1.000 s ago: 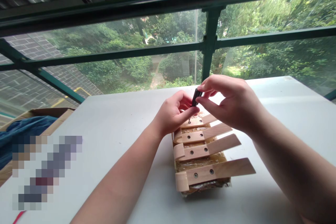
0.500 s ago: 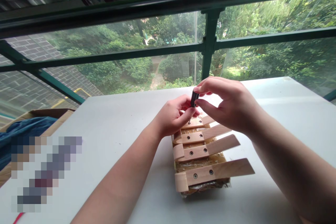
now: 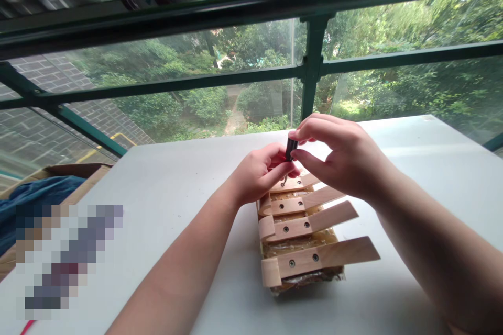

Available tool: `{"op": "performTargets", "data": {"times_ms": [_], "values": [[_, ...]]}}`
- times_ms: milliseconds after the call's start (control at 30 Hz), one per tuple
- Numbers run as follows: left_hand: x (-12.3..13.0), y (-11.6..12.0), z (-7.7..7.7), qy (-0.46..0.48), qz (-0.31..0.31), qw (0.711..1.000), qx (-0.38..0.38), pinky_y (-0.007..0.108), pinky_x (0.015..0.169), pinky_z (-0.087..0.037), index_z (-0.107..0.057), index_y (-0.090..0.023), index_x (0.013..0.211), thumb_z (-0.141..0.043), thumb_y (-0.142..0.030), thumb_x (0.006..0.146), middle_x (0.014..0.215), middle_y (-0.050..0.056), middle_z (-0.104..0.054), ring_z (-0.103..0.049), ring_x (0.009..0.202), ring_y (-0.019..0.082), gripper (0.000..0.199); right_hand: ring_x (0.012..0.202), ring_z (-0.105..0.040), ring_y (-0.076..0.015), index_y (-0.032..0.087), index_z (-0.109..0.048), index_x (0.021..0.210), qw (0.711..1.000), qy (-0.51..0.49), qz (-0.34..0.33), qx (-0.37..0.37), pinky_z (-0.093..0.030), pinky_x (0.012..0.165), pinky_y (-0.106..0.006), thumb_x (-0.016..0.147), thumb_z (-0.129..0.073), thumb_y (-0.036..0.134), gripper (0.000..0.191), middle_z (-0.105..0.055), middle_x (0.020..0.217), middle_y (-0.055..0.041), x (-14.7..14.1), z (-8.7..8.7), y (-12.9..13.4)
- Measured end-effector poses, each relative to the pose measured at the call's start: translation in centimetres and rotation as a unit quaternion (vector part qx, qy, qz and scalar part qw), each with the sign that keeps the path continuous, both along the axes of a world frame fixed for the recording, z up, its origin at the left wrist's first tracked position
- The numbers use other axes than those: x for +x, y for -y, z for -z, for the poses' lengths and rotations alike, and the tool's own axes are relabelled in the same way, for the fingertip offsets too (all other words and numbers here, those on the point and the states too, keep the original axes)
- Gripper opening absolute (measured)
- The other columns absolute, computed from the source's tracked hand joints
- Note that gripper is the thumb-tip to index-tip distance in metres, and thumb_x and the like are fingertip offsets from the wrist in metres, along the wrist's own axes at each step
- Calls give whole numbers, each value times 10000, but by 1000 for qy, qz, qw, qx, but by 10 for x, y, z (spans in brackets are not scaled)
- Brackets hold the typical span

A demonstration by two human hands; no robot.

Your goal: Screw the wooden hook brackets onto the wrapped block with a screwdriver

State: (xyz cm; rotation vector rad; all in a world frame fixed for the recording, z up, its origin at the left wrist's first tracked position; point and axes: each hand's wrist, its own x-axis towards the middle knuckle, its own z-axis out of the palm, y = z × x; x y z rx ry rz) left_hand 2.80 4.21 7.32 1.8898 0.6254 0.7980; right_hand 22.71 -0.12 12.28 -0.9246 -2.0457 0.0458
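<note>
My right hand (image 3: pixel 338 154) pinches the top of a small screwdriver's black handle (image 3: pixel 291 149) between thumb and fingers. At the lower end of that handle, my left hand (image 3: pixel 262 170) is closed around the tool. The screwdriver stands nearly upright, and its thin shaft comes down to the left screw (image 3: pixel 282 184) of the farthest wooden piece (image 3: pixel 291 183). A second dark screw (image 3: pixel 299 182) sits to the right on the same piece. Several such wooden pieces, like this nearest one (image 3: pixel 334 256), lie in a row across a block wrapped in brown tape (image 3: pixel 301 243).
The block rests on a white table (image 3: pixel 188 188). A pixelated patch (image 3: pixel 74 261) covers something at the table's left. Beyond that edge stands a cardboard box (image 3: pixel 92 170) with blue cloth (image 3: pixel 43 191) in it. Behind the table runs a green-framed window (image 3: pixel 310 78) with trees outside.
Both hands stay at the screwdriver, nearly unmoved. The tool's shaft shows slightly more clearly below my left hand. The view has shifted very slightly.
</note>
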Motion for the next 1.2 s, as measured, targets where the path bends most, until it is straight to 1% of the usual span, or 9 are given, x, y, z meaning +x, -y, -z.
{"op": "performTargets", "data": {"times_ms": [100,267,333,433,500,600,733,1033,1200], "values": [[0,1,-3,-38,1,999,38,277,719,-534,-599,-150,1113,-534,-414,953,907,81,-707,-681,839,171,316,771,-572,-157,198,-597,858,1000,1,0,3,-458,709,-292,797,-628,127,98,-626,870,-33,1,0,-2],[0,3,-6,-81,-1,994,70,276,712,-520,-637,-155,1018,-453,-430,983,905,73,-690,-649,821,164,332,771,-575,-166,202,-602,863,1000,9,9,5,-461,702,-305,790,-640,132,108,-618,862,-34,3,0,-3],[-1,1,-5,-81,4,994,72,274,716,-516,-634,-155,985,-439,-429,988,900,73,-685,-643,824,161,336,803,-588,-176,202,-612,891,1000,7,8,2,-478,717,-315,779,-649,122,143,-629,919,-49,2,1,-3],[0,-1,-1,-48,11,998,44,279,731,-518,-600,-162,1054,-512,-435,958,893,74,-689,-661,831,169,303,873,-617,-193,205,-610,920,1000,-2,-4,-6,-506,755,-331,780,-634,89,183,-656,1034,-73,0,2,-2],[1,-3,3,-12,13,1000,3,291,738,-528,-535,-176,1153,-608,-419,909,877,65,-691,-685,835,182,352,881,-633,-196,207,-596,903,1000,-8,-11,-6,-515,769,-336,796,-618,84,164,-683,1036,-70,-2,4,-2],[2,-4,5,18,12,999,-38,299,740,-539,-500,-181,1117,-681,-380,865,864,53,-687,-704,835,191,368,866,-649,-190,206,-584,889,1000,-8,-9,-2,-522,774,-332,802,-614,84,153,-706,1013,-60,-4,5,0],[1,-3,3,26,18,998,-51,270,728,-522,-518,-164,1015,-665,-355,883,847,52,-694,-701,825,170,276,845,-650,-183,197,-603,915,1000,2,2,-2,-522,762,-320,791,-634,93,165,-711,1009,-60,-3,5,0],[-2,1,-7,-13,20,999,-35,245,645,-478,-555,-154,1103,-585,-386,932,876,77,-708,-682,822,169,289,865,-661,-181,194,-672,1037,1000,4,3,6,-515,764,-313,807,-617,91,258,-721,995,-55,0,5,-2],[-5,0,-9,-36,33,998,-34,257,676,-498,-573,-154,1138,-537,-407,953,924,90,-711,-677,865,180,316,888,-660,-183,199,-682,1055,1000,2,-14,10,-512,782,-315,793,-619,68,300,-719,993,-46,0,4,-4]]}}
